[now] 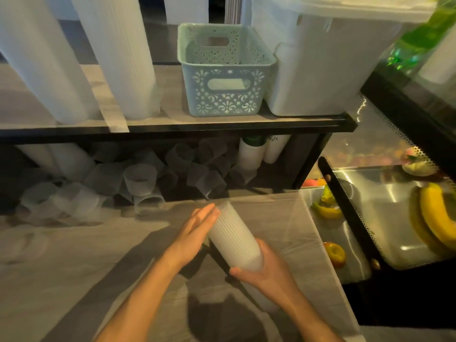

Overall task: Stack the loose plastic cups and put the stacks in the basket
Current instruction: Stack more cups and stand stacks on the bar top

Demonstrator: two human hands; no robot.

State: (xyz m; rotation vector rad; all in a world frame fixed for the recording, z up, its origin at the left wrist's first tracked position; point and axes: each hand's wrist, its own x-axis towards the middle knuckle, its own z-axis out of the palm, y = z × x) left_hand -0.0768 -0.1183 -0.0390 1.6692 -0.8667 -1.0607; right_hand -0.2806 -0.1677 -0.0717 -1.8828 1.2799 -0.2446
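cup stack (234, 239) | right hand (265, 270) grips base | left hand (195, 230) flat against side

Legible text: none in full. One white cup (275, 148), located under the shelf (222, 125) at the 1 o'clock position from frame centre, carries small dark print near its top edge. The print is too blurred to read; only a fragment resembling "ls" is discernible.
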